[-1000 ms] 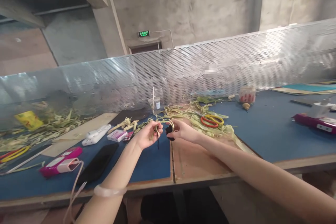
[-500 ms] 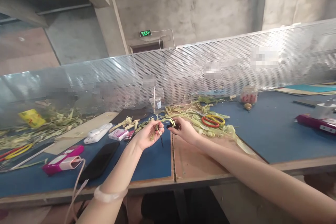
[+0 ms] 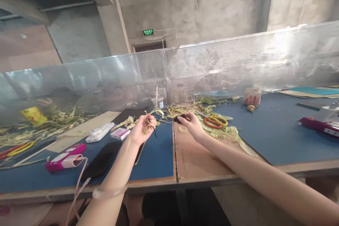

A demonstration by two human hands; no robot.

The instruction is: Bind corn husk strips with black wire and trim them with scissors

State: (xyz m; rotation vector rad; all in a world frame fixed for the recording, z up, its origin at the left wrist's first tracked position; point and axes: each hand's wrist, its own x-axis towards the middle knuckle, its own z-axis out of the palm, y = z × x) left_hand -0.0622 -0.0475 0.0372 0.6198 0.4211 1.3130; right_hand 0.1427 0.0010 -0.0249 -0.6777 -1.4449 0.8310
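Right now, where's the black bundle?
Head view, slightly right of centre: the black bundle is in the right hand, left of the nearest scissors.

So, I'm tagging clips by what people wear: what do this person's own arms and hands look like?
The left forearm and right forearm show no sleeves. A smooth, rounded, pale, slightly translucent bangle circles the left one; the right has none. The left hand and right hand are ungloved. Nail details are too small to tell.
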